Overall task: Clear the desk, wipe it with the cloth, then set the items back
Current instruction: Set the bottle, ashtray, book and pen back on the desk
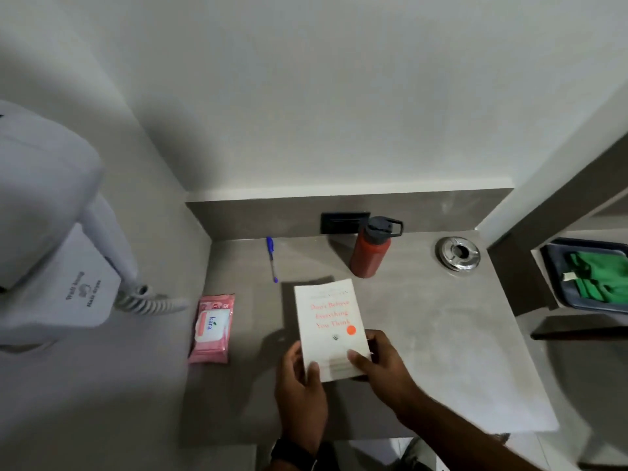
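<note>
A white book (329, 317) with red title letters is in the middle of the grey desk (441, 334). My left hand (299, 385) grips its near left corner and my right hand (377, 362) grips its near right edge. A blue pen (272, 258) lies at the back left. Along the left edge lies a pink pack of wipes (212, 329). A red bottle (370, 249) with a dark lid stands at the back. A green cloth (594, 282) lies in a dark tray (550, 263) on a shelf to the right.
A round metal ashtray (458, 253) sits at the desk's back right corner. A black wall socket (343, 222) is behind the bottle. A white wall-hung hair dryer (51, 215) with a coiled cord juts out on the left wall.
</note>
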